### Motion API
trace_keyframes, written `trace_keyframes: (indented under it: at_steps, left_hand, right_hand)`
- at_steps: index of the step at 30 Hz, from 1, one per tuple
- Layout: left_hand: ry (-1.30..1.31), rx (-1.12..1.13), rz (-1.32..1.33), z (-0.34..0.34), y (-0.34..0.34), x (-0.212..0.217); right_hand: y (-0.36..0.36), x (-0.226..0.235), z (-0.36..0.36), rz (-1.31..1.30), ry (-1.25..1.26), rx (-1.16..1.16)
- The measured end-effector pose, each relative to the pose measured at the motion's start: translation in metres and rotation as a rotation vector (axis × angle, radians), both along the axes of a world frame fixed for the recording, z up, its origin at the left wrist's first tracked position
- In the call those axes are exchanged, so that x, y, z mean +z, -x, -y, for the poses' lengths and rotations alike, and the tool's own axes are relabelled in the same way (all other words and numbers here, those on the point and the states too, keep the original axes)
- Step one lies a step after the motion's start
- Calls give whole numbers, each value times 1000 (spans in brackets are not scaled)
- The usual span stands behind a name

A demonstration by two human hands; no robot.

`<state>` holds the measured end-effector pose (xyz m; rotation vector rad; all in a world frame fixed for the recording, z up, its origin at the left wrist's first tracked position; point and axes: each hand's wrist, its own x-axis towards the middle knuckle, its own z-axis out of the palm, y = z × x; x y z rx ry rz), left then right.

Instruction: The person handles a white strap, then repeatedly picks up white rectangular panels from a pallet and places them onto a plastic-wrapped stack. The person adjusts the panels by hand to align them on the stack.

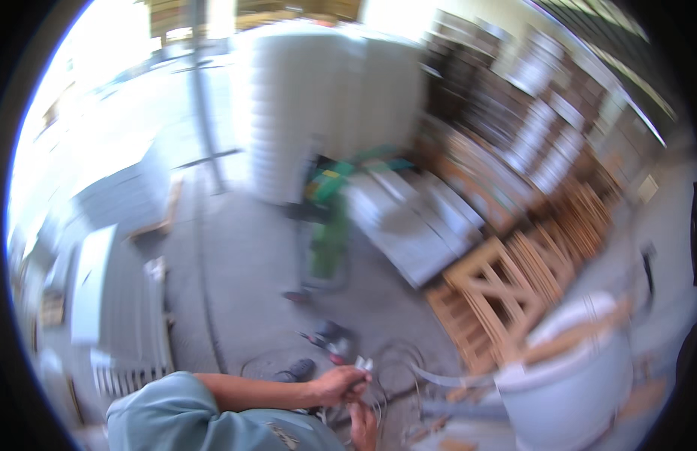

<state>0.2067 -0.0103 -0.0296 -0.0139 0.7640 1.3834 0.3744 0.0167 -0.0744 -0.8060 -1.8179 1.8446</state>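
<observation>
Close to my body at the lower middle, my left hand (339, 386) is closed around a small white piece (364, 364) that sticks out past the fingers. Something dark also shows within its grip; blur hides what kind of thing either is. Just below, my right hand (362, 427) has its fingers curled close to the left one, and what it holds cannot be made out. Thin pale cable (378, 412) loops around both hands. Beyond them, a red and black power tool (335, 346) lies on the floor near my dark shoe (297, 370).
A white bucket (562, 391) with a wooden strip across its top stands at right. Wooden pallets (491, 301) and a pale flat stack (408, 214) lie ahead. A green upright machine (329, 233) stands before large white wrapped rolls (318, 105). Grey panels (127, 293) are stacked left.
</observation>
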Motion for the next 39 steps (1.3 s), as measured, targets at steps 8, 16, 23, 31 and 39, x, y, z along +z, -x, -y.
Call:
trace_keyframes:
  at_steps: [8, 16, 23, 31, 39]
  left_hand:
    - [50, 478, -199, 55, 22, -25]
    - [-57, 405, -232, 108, 52, -30]
    - [-246, 159, -651, 171, 55, -38]
    - [49, 115, -1387, 267, 96, -84]
    - [720, 43, -1573, 424, 95, -182]
  right_hand:
    - [33, -31, 2, 284, 149, 202]
    - [105, 43, 43, 261, 404, 174]
    - [202, 125, 86, -29, 716, -56]
    - [259, 154, 86, -327, 940, 183]
    - [289, 203, 50, -610, 816, 435]
